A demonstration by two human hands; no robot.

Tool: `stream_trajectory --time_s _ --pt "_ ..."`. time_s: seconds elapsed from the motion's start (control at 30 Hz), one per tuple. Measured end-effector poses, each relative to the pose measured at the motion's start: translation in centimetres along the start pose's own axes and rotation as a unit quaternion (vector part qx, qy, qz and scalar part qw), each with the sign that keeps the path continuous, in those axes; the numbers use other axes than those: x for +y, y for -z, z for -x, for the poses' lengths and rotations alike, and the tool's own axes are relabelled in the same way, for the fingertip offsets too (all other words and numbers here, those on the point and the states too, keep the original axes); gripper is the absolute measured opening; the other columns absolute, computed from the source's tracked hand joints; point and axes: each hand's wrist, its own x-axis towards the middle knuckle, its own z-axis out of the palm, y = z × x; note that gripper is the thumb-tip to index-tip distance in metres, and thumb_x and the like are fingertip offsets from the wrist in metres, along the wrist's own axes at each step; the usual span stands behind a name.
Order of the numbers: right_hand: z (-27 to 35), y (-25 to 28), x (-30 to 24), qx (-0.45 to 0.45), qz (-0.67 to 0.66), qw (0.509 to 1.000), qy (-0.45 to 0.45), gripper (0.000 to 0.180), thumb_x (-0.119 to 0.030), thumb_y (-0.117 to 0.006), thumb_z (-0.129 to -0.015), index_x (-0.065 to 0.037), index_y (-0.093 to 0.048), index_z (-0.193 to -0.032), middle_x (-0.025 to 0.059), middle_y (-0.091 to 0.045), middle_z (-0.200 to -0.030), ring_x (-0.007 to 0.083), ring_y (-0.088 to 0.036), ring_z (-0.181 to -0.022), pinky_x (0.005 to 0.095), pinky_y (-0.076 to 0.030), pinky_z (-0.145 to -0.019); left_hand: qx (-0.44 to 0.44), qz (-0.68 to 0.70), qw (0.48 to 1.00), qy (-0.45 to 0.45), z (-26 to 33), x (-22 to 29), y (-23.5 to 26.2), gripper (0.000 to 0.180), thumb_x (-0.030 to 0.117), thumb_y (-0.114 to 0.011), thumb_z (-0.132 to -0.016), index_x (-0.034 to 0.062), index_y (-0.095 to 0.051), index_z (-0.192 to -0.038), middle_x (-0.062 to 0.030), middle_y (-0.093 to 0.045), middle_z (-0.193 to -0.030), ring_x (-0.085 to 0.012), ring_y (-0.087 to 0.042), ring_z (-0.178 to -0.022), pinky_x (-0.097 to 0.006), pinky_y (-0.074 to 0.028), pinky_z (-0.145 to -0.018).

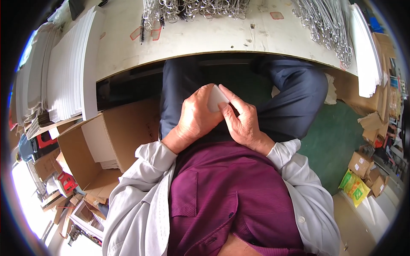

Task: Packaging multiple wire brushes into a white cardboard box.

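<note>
Hands meet in the middle of the frame, over the lap. Left hand (196, 114) and right hand (242, 121) both curl their fingers around a small white card (216, 100), pinching it between them. It looks like this piece is only just in hand. Wire rings (192, 9) lie on the white table (205, 40) at the top, untouched. An open cardboard box (124, 132) sits at the left.

A cardboard box (124, 128) beside the white table (200, 40) bearing wire rings (192, 8) and white sheets (66, 77)
</note>
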Motion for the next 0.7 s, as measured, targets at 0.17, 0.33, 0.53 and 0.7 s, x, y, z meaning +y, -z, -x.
stream_trajectory --time_s 0.17,0.33,0.53,0.7 --pt "-0.2 0.1 0.2 0.029 0.018 0.999 0.006 0.032 -0.004 -0.064 -0.098 0.005 -0.067 -0.129 0.0219 -0.076 -0.105 0.0220 -0.076 -0.092 0.0328 -0.057 -0.079 0.022 -0.017 0.999 -0.027 -0.1 -0.3 -1.2 0.043 0.019 -0.079 -0.079 -0.0003 -0.065 -0.114 -0.0237 -0.071 -0.101 -0.0431 -0.072 -0.091 -0.047 -0.061 -0.077" --pt "-0.6 1.3 -0.6 0.042 -0.020 0.996 -0.072 0.030 -0.006 -0.065 -0.101 0.002 -0.069 -0.129 0.0098 -0.077 -0.106 0.0070 -0.066 -0.092 0.0250 -0.055 -0.079 -0.010 -0.011 0.999 -0.041 -0.1 1.3 -0.5 0.060 0.021 -0.083 -0.078 -0.0001 -0.056 -0.128 -0.0237 -0.070 -0.102 -0.0426 -0.072 -0.090 -0.048 -0.061 -0.077" --pt "-4.5 4.1 -1.9 0.053 -0.066 0.995 -0.043 0.031 -0.011 -0.063 -0.105 0.002 -0.066 -0.134 0.0051 -0.073 -0.101 0.0058 -0.062 -0.078 0.0216 -0.052 -0.069 -0.080 -0.067 0.994 -0.013 2.0 1.6 5.9 0.072 0.023 -0.087 -0.075 -0.0003 -0.053 -0.134 -0.0234 -0.069 -0.106 -0.0408 -0.071 -0.097 -0.048 -0.060 -0.082" --pt "-9.1 5.3 -2.8 0.120 0.176 0.962 0.170 0.022 -0.014 -0.071 -0.099 0.001 -0.073 -0.114 0.0096 -0.073 -0.087 0.0168 -0.067 -0.070 0.0295 -0.053 -0.067 0.111 -0.215 0.968 0.064 -0.8 0.7 13.0 0.064 0.029 -0.086 -0.079 -0.0002 -0.057 -0.128 -0.0260 -0.073 -0.096 -0.0419 -0.074 -0.086 -0.047 -0.061 -0.075"
